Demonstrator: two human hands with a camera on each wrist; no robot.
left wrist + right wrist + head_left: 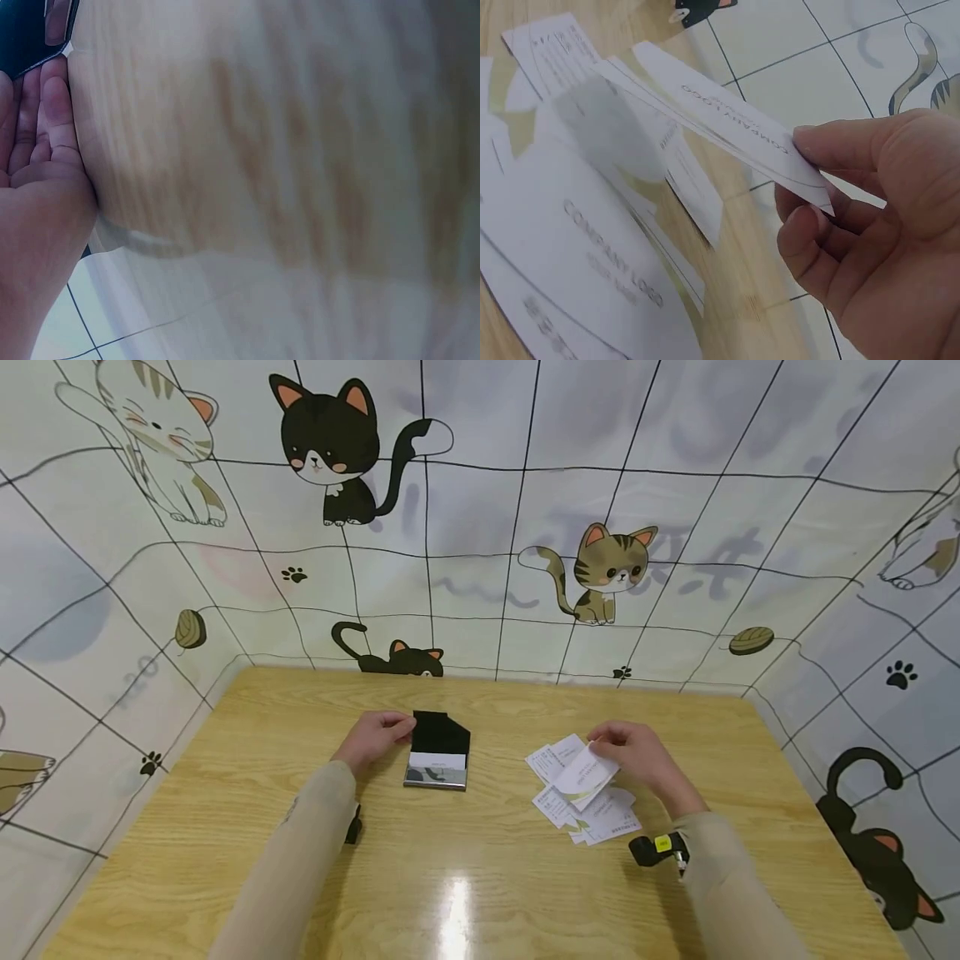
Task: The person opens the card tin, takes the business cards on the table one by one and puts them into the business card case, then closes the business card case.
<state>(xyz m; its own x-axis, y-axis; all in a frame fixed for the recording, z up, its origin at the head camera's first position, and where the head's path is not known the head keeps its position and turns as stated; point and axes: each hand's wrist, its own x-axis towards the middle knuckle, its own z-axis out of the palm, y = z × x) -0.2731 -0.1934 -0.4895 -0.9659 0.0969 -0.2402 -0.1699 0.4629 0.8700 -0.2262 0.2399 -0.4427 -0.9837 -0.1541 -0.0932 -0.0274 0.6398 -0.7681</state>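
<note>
Head view: wood-grain table (pixel 517 885), cat-print walls (pixel 472 527); left fingers (pixel 397 721) pinch card case (pixel 441 733), right fingers (pixel 613 732) cards (pixel 587 771).

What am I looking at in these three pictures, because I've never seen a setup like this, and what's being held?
There's no machine: a person is working with two bare hands. The widest picture comes from a camera worn on the head, looking forward and down. The other two come from the left wrist camera and right wrist camera.

On the wooden table are an open card case, with white cards showing inside, and a loose pile of printed cards. The left hand holds the case by its black flap's edge. The right hand pinches at least one white card above the pile.
</note>
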